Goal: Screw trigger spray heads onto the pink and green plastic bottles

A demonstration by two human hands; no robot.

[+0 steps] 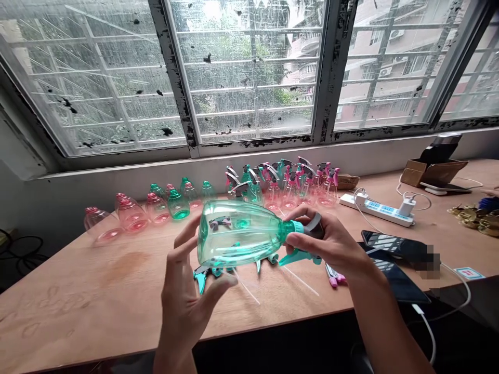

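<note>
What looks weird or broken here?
The window frame looks damaged: black patches break up its grey, like peeling paint. Black blotches mark the glass too. A brownish patch marks the table; I can't tell why. The bottle is just held sideways by the right hand.

I see a light-brown wooden table [117, 301] spreading across the lower half of the frame, with a darker stain left of centre. Towards the back, left of centre, I count pink and green topless bottles [134, 221] in a loose cluster. At mid-frame, finished spray bottles [290, 197] stand crowded together with their heads on. Nearer me, teal spray heads [200, 279] lie with thin pale tubes, and pink-and-grey ones [333, 276] sit just right of them. On the right I have a white power strip [380, 211], a phone [393, 243] beside a dark flat device [401, 283], a cardboard box [414, 172] and gold-coloured objects [479, 221].
</note>
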